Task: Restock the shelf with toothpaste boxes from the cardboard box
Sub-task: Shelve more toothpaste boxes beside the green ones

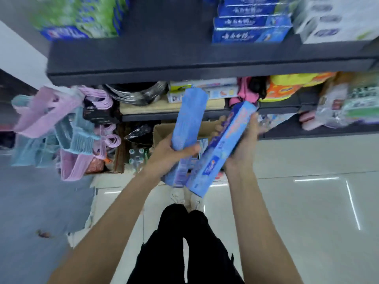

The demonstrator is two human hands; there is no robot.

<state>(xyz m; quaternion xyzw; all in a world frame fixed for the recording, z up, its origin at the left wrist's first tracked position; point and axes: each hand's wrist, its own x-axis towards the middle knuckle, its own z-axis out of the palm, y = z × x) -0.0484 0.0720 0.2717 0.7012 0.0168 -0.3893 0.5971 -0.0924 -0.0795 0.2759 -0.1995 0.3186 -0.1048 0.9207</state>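
A: Left hand?

B: Curled round a long light-blue cardboard toothpaste box, gripped at mid-length. The box stands nearly upright in the view, its far end pointing at the shelving.

A: Right hand?

B: Grasping a second long blue toothpaste box with red and white print, fingers wrapped over its far edge. That box lies on a diagonal, near end low and toward the person, far end up to the right. Its lower part crosses just beside the bottom of the first box; whether they touch I cannot tell.

A: The supply?

B: An open brown cardboard box sits on the floor below both hands, mostly hidden by them.

A: Shelf?

B: A dark grey shelf board runs across the top. On it, a stack of dark-blue toothpaste boxes with white lettering, blurred green-and-white packs to the left, white cartons to the right. There is a bare stretch of board between the green packs and the blue stack.

A: Elsewhere?

B: Pink and pale-blue plastic hangers hang at left. Glossy pale tiled floor, black trousers, and white shoes below.
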